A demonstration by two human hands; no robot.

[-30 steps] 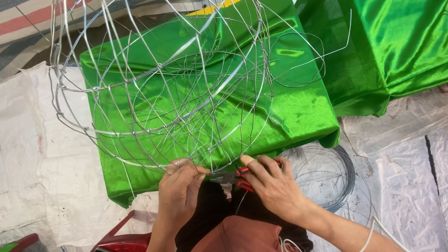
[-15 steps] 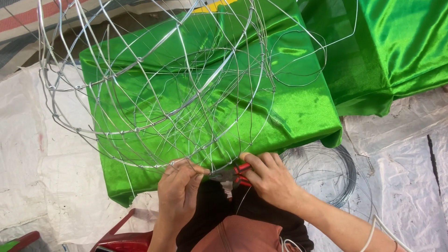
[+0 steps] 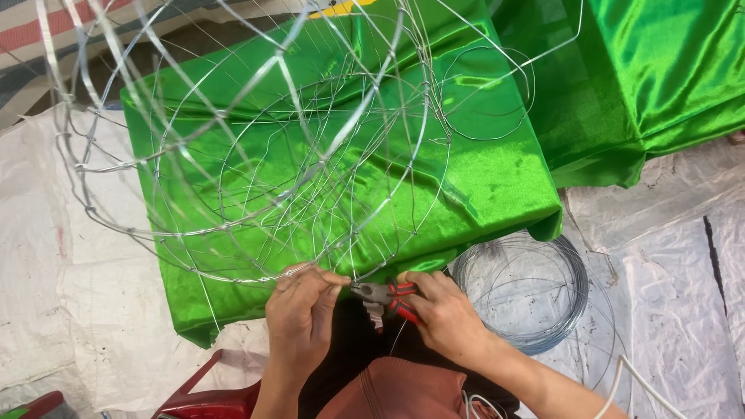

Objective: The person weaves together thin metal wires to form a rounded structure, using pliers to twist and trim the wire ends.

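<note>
Pliers [image 3: 384, 299] now at wire frame [image 3: 256, 178] rim.

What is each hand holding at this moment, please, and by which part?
The right hand holds pliers by the red handles; the left hand pinches the wire frame at its lower rim.

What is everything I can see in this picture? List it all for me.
wire frame: one, silver, rounded cage over the green cloth
pliers: one, red handles, at the frame's lower rim
green cloth: one, shiny green, spread under the frame
second green cloth: one, shiny green, upper right
wire coil: one, silver, on the white sheet at right
white sheet: one or more, white, covering the floor
red stool: one, red, bottom edge
left hand: pinching the frame's rim
right hand: gripping the pliers
</note>
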